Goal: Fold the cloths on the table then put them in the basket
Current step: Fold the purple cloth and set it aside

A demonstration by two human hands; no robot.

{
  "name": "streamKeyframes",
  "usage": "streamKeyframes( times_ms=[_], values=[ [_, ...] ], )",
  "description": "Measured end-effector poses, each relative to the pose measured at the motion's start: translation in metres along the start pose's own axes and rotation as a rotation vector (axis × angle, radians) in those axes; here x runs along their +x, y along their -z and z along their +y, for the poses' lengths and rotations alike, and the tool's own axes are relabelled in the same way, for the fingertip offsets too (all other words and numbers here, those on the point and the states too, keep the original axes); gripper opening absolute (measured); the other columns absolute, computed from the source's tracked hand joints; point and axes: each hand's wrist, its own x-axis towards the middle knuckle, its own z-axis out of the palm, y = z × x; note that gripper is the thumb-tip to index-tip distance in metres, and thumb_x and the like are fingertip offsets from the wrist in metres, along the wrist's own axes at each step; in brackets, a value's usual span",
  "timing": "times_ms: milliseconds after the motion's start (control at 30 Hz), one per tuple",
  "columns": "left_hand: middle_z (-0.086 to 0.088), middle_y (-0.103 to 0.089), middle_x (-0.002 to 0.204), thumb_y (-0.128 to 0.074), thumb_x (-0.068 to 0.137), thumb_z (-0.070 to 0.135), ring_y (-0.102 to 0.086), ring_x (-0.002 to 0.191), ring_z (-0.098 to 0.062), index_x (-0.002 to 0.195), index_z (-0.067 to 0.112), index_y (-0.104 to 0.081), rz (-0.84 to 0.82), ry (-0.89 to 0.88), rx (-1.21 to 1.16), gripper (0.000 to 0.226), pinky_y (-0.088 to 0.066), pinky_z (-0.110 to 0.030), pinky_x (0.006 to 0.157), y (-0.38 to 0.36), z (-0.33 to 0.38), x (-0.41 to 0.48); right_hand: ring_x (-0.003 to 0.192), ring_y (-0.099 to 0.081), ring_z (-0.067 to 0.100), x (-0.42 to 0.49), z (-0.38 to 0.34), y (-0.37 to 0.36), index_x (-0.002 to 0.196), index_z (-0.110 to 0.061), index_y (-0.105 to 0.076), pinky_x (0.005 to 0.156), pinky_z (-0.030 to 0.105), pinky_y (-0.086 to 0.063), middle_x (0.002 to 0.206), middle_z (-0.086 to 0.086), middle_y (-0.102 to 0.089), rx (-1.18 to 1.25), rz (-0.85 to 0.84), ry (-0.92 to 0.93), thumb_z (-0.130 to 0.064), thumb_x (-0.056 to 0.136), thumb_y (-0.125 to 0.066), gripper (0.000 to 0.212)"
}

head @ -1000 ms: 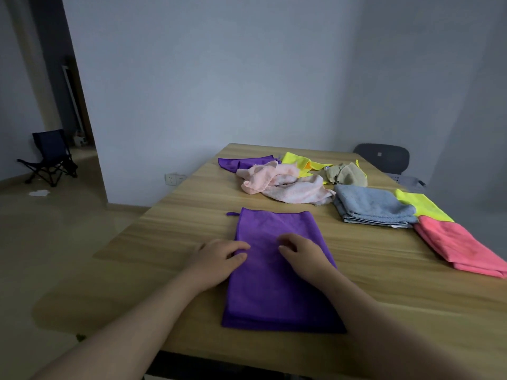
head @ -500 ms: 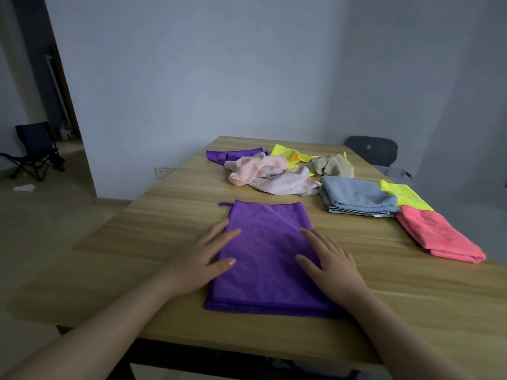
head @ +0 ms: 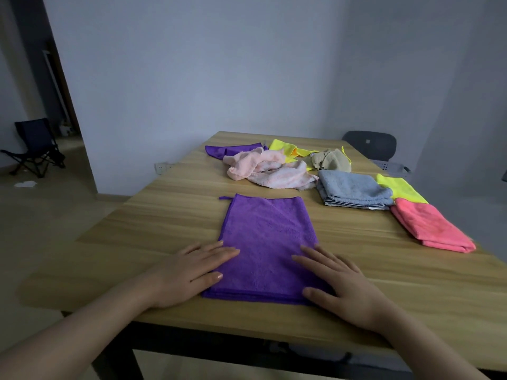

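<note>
Head view: our left hand (head: 189,272) and right hand (head: 340,283), curled at mid-cloth a second ago, now press flat, fingers straight, on the near corners of the folded purple cloth (head: 267,237) at 6 o'clock on the table (head: 164,215). We judge the smoothing done. A crumpled pink cloth (head: 269,168) waits at 12 o'clock, a folded blue cloth (head: 354,190) at 1. No basket is in view.

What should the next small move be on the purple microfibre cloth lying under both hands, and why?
Probably pinch the near corners and fold them over to the far edge. The purple microfibre cloth lies flat as a long rectangle with a layered near edge, and the left hand and right hand rest open on those corners. No basket is in view.
</note>
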Motion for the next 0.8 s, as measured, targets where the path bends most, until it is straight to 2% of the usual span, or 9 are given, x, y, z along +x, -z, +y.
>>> streamKeyframes(
  times_ms=[167,400,500,533,600,633,700,733,800],
  values=[
    [0.027,0.020,0.145,-0.007,0.073,0.075,0.025,0.133,0.008,0.132,0.050,0.015,-0.119,0.012,0.163,0.068,0.013,-0.025,0.113,0.003,0.008,-0.004,0.134,0.009,-0.015,-0.004,-0.001,0.002,0.115,-0.075,-0.003,0.111,0.019,0.003,0.140,-0.039,0.001,-0.040,-0.091,0.036,-0.075,0.080,-0.033,0.046],
    [0.027,0.016,0.142,-0.026,0.091,0.059,0.022,0.132,0.008,0.144,0.042,0.001,-0.074,0.065,0.105,0.062,0.011,-0.026,0.114,-0.003,0.011,-0.008,0.135,0.002,-0.014,-0.004,-0.003,0.001,0.116,-0.073,-0.013,0.114,0.024,-0.001,0.139,-0.039,-0.008,0.031,-0.062,0.008,-0.063,0.088,-0.038,0.040],
    [0.030,-0.006,0.145,-0.019,0.083,0.069,0.005,0.137,0.010,0.139,0.046,-0.019,-0.015,0.039,-0.024,0.060,0.003,-0.022,0.114,-0.002,0.013,-0.010,0.135,-0.008,-0.012,-0.006,-0.006,0.007,0.116,-0.070,-0.027,0.115,0.025,-0.004,0.138,-0.039,-0.018,0.119,-0.092,0.005,-0.074,0.077,-0.035,0.041],
    [0.027,-0.023,0.144,-0.016,0.077,0.078,-0.011,0.138,0.010,0.133,0.045,-0.033,0.035,0.038,-0.173,0.067,-0.006,-0.018,0.114,0.002,0.014,-0.010,0.135,-0.017,-0.009,-0.007,-0.007,0.012,0.116,-0.065,-0.038,0.116,0.028,-0.009,0.137,-0.036,-0.027,0.198,-0.090,-0.015,-0.075,0.071,-0.034,0.046],
    [0.017,-0.058,0.120,-0.022,0.070,0.088,-0.047,0.117,0.010,0.104,0.035,-0.065,0.209,0.070,-0.563,0.076,-0.027,-0.011,0.105,0.009,0.013,-0.001,0.124,-0.046,0.004,-0.002,-0.011,0.022,0.105,-0.046,-0.064,0.111,0.033,-0.029,0.127,-0.019,-0.056,0.439,-0.021,-0.119,-0.076,0.066,-0.034,0.057],
    [0.014,-0.064,0.105,-0.032,0.078,0.079,-0.057,0.106,0.005,0.087,0.033,-0.070,0.321,0.092,-0.664,0.060,-0.035,-0.015,0.100,0.012,0.011,0.008,0.110,-0.057,0.010,0.003,-0.013,0.027,0.097,-0.034,-0.070,0.101,0.034,-0.040,0.112,-0.010,-0.067,0.524,0.067,-0.172,-0.076,0.068,-0.034,0.062],
    [0.009,-0.066,0.100,-0.048,0.095,0.036,-0.060,0.106,-0.013,0.086,0.028,-0.070,0.577,0.164,-0.591,0.025,-0.041,-0.027,0.098,0.014,0.006,0.035,0.089,-0.062,0.018,0.021,-0.017,0.032,0.092,-0.021,-0.068,0.076,0.030,-0.046,0.088,-0.005,-0.070,0.485,0.306,-0.241,-0.064,0.083,-0.039,0.053],
    [0.004,-0.064,0.109,-0.050,0.095,0.019,-0.057,0.113,-0.019,0.098,0.021,-0.070,0.647,0.180,-0.529,0.020,-0.039,-0.029,0.100,0.014,0.006,0.049,0.088,-0.061,0.018,0.033,-0.019,0.031,0.094,-0.024,-0.068,0.071,0.028,-0.043,0.086,-0.007,-0.068,0.416,0.412,-0.257,-0.052,0.089,-0.045,0.036],
    [-0.005,-0.051,0.135,-0.051,0.094,0.010,-0.042,0.130,-0.022,0.123,0.011,-0.060,0.597,0.170,-0.436,0.030,-0.029,-0.028,0.109,0.012,0.003,0.076,0.105,-0.057,0.019,0.060,-0.021,0.029,0.113,-0.028,-0.064,0.083,0.029,-0.040,0.110,-0.005,-0.066,0.302,0.469,-0.278,-0.036,0.093,-0.050,0.026]
  ],
)
